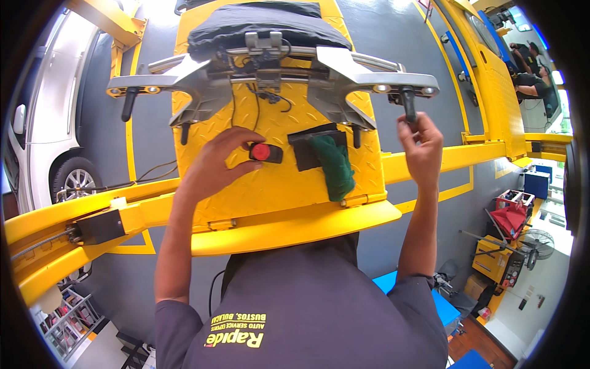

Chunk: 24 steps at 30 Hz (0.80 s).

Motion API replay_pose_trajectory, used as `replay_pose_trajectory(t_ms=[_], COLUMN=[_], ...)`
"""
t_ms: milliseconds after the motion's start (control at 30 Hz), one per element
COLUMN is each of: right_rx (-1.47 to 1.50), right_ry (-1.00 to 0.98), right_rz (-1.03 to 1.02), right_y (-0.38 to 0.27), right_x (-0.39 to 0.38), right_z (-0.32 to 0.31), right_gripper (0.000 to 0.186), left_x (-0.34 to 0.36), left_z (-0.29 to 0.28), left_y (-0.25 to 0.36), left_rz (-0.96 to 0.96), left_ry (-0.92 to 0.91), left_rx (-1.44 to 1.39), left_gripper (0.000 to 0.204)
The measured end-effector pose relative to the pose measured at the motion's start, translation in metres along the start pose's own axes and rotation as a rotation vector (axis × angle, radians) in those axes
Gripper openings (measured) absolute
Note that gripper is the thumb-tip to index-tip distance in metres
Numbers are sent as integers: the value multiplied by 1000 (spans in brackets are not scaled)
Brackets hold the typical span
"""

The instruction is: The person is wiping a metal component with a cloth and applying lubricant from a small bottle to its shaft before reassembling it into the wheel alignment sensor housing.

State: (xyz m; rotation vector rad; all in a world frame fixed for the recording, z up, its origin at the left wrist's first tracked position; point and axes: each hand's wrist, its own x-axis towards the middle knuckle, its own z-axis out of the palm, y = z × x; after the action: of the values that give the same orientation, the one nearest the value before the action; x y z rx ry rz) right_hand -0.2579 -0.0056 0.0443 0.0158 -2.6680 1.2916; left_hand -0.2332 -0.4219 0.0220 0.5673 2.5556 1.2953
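Note:
My left hand (219,161) has thumb and forefinger at opposite edges of a small black device with a round red knob (261,152), low over the yellow tread plate (227,197). My right hand (421,144) pinches the lower end of a black peg (408,101). That peg hangs from the right arm of a silver metal clamp frame (329,77), which spans the plate ahead of me. A matching peg (129,103) hangs at the frame's left end. To the right of the device, a green cloth (335,169) partly covers a flat black piece (302,149).
Black fabric (264,23) lies behind the frame. Thin dark cables (257,107) dangle from its middle. A yellow beam (442,165) crosses left to right. A white car (52,117) stands at left. People (536,77) are at far right, above a fan (536,244).

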Motion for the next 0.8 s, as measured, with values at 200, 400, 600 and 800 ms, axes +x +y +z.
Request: replay_pose_trajectory(t_ms=[200, 400, 600, 800], right_rx=[96, 286, 534, 372], right_ry=[125, -45, -70, -74], right_rz=[-305, -320, -13, -48], right_y=[61, 74, 87, 68], right_x=[47, 73, 85, 93], right_z=[0, 24, 35, 17], right_gripper=[53, 53, 41, 56], left_x=[-2, -32, -10, 19], left_z=[-4, -42, -25, -40], left_y=[8, -52, -76, -82], left_rz=[-70, -28, -185, -238], left_ry=[6, 529, 1127, 894], left_rx=[49, 86, 156, 309], left_gripper=[52, 33, 41, 71])
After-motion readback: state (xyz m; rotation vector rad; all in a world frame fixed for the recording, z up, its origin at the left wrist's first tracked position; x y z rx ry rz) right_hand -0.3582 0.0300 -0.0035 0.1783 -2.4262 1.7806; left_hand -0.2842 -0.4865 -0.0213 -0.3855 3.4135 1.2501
